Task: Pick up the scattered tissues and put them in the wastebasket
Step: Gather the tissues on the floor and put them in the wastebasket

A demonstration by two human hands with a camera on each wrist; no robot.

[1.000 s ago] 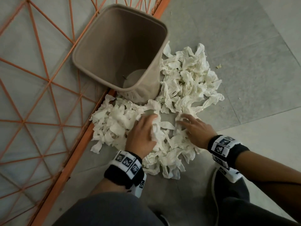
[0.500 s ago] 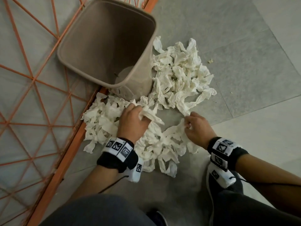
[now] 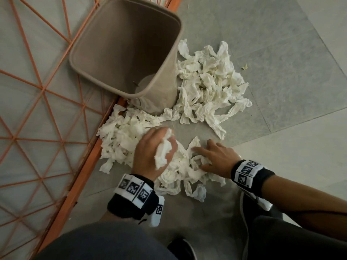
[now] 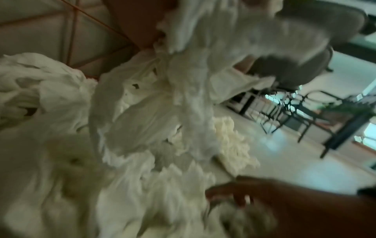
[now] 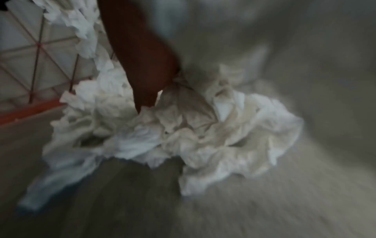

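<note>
A taupe wastebasket [image 3: 122, 38] stands on the floor at the top of the head view, with almost nothing in it. Crumpled white tissues lie around its base: one heap [image 3: 208, 87] to its right, another [image 3: 120, 139] against the orange frame, a third [image 3: 180, 169] between my hands. My left hand [image 3: 159, 139] grips a wad of tissues [image 3: 164, 151] just above the near heap. My right hand [image 3: 202, 158] rests on that heap with its fingers spread. The blurred wrist views show the tissues [image 4: 142, 112] [image 5: 203, 128] close up and a finger [image 5: 146, 72] of my right hand reaching into them.
An orange metal lattice frame [image 3: 62, 184] runs along the left, touching the basket. Grey floor tiles [image 3: 281, 91] spread to the right, with a small scrap [image 3: 244, 67] on them. My knees and a shoe [image 3: 244, 212] fill the bottom edge. Chairs [image 4: 305, 104] stand further off.
My left hand has closed on a wad and drawn back toward me. My right hand has gone from pinching tissues to lying spread on the near heap.
</note>
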